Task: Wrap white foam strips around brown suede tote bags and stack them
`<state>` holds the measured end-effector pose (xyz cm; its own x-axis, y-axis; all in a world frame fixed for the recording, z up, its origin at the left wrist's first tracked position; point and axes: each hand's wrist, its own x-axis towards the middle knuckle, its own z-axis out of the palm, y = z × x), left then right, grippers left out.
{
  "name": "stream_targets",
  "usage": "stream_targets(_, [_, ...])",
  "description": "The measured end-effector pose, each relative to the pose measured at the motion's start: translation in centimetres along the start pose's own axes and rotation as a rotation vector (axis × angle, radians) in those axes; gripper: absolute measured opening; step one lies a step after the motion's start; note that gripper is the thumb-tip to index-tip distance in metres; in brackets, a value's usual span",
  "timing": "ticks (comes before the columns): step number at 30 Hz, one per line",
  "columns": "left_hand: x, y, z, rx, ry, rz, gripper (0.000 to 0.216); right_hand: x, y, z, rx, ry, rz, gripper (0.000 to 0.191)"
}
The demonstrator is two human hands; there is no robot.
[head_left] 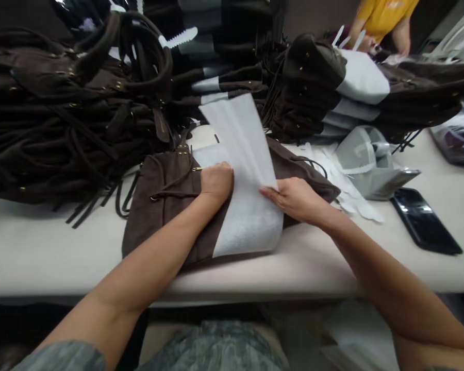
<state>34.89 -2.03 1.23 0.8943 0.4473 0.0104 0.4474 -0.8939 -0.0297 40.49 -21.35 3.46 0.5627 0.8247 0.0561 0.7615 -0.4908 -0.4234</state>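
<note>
A brown suede bag (160, 201) lies flat on the white table (46, 247) in front of me, with a white sheet of thin wrapping foam (247, 216) across it. My left hand (215, 181) is closed and presses down on the foam's left edge, on top of the bag. My right hand (294, 198) pinches the foam's lifted flap (237, 136), which stands up and leans away from me.
Piles of similar brown bags (62, 118) with straps fill the back left and the back right (313, 87), some wrapped in white foam. A black phone (423, 219) lies at the right, by foam scraps (348, 190). A person in a yellow shirt (382, 15) works at the far right.
</note>
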Motion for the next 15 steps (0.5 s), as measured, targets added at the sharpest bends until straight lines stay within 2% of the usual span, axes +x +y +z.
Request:
stream_targets(2, [-0.2, -0.3, 0.2, 0.021, 0.05, 0.019, 0.025, 1.8, 0.6, 0.4, 0.081, -0.101, 0.024, 0.045])
stream_targets(6, [-1.2, -1.3, 0.5, 0.027, 0.115, 0.127, 0.034, 2.5, 0.7, 2.3, 0.302, -0.055, 0.033, 0.037])
stream_targets(11, [-3.4, -4.5, 1.3, -0.007, 0.157, 0.283, 0.034, -1.1, -2.1, 5.3, 0.385, 0.107, 0.156, 0.05])
stream_targets(15, [-4.4, -7.3, 2.0, -0.092, 0.184, 0.419, 0.031, -3.8, -5.2, 7.6, 0.262, 0.187, 0.168, 0.064])
